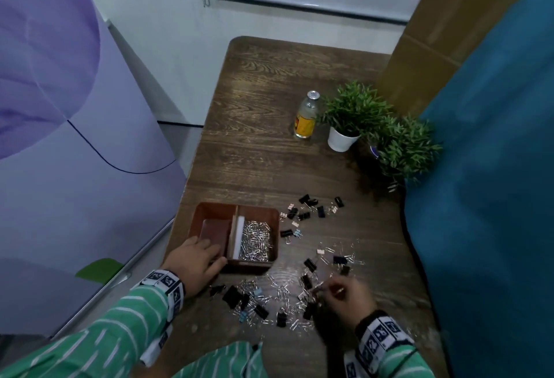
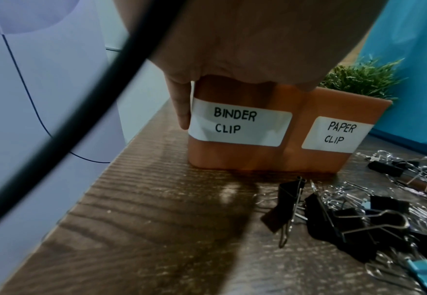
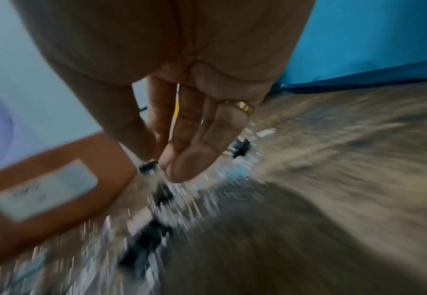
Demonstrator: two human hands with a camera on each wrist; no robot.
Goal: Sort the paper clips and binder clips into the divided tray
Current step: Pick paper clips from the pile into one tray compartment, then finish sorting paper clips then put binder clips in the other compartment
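The left hand [image 1: 196, 260] grips the near left corner of the tray [image 1: 271, 212], thumb down its outer wall and fingers over the rim, apparently to keep it from sliding. The right hand [image 1: 344, 293] hovers over the mixed pile on the table [image 1: 269, 92], fingertips drawn together, but blur hides whether they pinch anything. Paper clips [image 1: 256, 239] already fill the right compartment, labelled for them, while the binder clips [image 1: 311, 206] lie scattered on the table and their compartment looks empty.
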